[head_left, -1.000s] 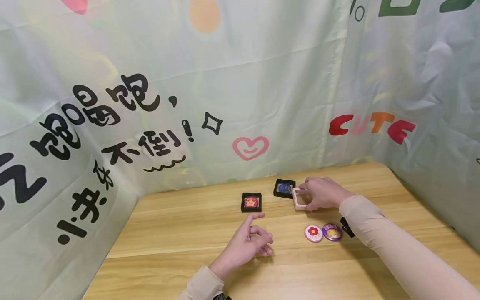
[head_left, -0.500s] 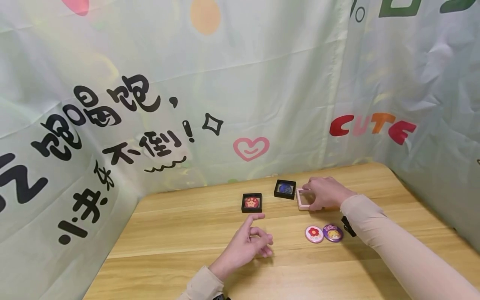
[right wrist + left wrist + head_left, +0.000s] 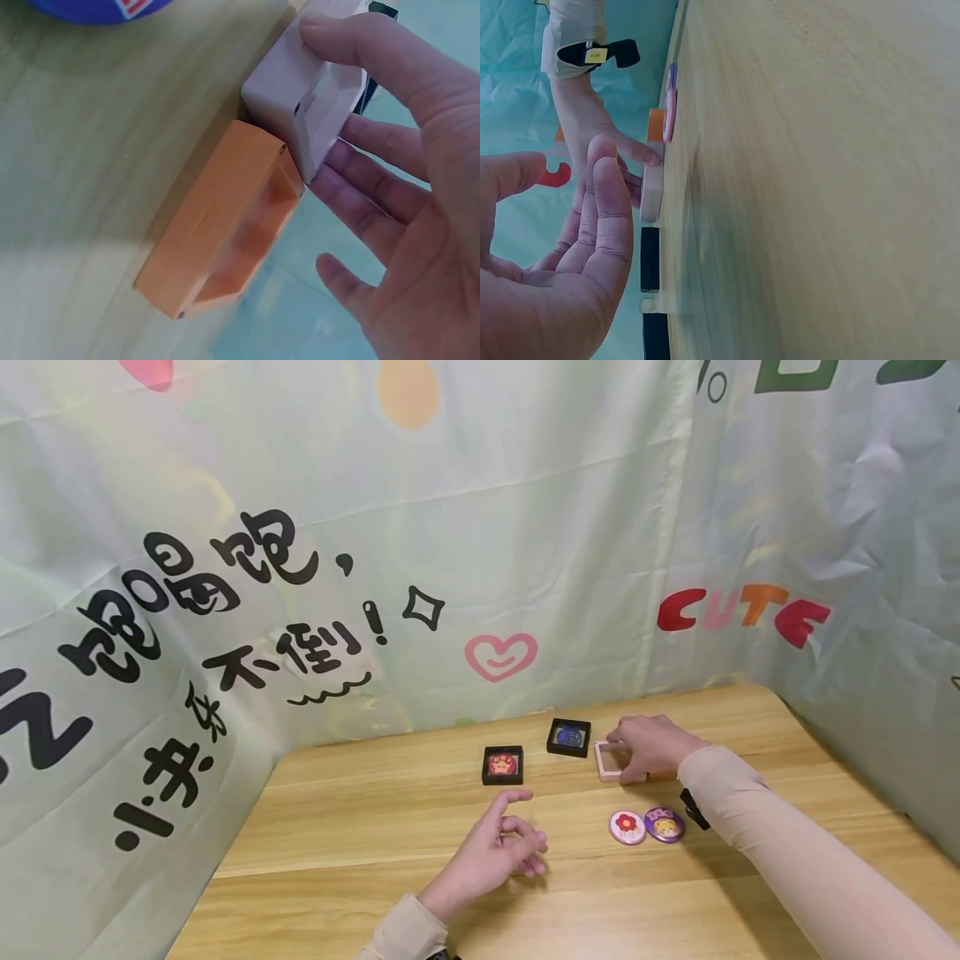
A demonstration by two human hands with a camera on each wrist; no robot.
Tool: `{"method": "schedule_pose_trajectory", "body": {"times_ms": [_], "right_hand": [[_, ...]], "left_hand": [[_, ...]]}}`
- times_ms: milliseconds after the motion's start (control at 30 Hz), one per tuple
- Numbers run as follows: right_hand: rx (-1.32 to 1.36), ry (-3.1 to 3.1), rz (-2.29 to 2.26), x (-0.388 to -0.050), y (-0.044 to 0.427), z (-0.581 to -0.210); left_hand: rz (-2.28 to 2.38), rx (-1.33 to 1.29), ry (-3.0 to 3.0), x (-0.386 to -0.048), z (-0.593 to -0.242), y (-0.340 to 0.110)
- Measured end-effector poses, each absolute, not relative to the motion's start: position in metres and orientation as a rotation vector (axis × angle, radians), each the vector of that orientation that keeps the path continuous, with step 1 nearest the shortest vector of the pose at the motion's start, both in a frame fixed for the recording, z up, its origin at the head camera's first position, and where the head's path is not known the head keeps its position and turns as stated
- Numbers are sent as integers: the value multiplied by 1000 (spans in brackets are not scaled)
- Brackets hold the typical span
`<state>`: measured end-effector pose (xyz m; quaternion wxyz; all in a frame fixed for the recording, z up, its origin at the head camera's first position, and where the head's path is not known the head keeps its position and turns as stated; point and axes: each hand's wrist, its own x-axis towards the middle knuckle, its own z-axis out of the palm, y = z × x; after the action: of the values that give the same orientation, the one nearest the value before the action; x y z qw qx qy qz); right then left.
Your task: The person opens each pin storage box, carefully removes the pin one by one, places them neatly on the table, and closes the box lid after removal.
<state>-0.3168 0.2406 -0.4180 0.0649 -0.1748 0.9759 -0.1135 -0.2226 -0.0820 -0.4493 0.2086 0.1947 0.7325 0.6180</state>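
Observation:
My right hand (image 3: pixel 656 747) grips a pale pink square display box (image 3: pixel 602 763) by its opposite sides, thumb on one and fingers on the other, on the wooden table. An orange box (image 3: pixel 214 217) of similar shape sits against it in the right wrist view, hidden behind the hand in the head view. To the left of the pink box is a black box (image 3: pixel 567 752) with a blue badge in it. Another black box (image 3: pixel 502 781) holds a red star badge. Short of that box, my left hand (image 3: pixel 487 852) hovers over the table, fingers loosely bent, holding nothing.
In front of the boxes lie two round badges side by side: one white with a red flower (image 3: pixel 627 827), one purple with a bear (image 3: pixel 664 825). A printed cloth (image 3: pixel 420 527) hangs behind the table (image 3: pixel 337 827) and along its sides.
My right hand has slid the pink box slightly to the right, leaving a small gap from the black box with the blue badge. The left hand stays nearly where it was.

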Motion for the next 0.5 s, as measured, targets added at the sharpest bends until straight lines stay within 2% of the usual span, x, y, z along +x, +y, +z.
{"method": "schedule_pose_trajectory", "body": {"times_ms": [500], "right_hand": [[-492,2866,-383,-322,243,-413]], "left_hand": [[1711,553,2044,-225,-450,-79]]}}
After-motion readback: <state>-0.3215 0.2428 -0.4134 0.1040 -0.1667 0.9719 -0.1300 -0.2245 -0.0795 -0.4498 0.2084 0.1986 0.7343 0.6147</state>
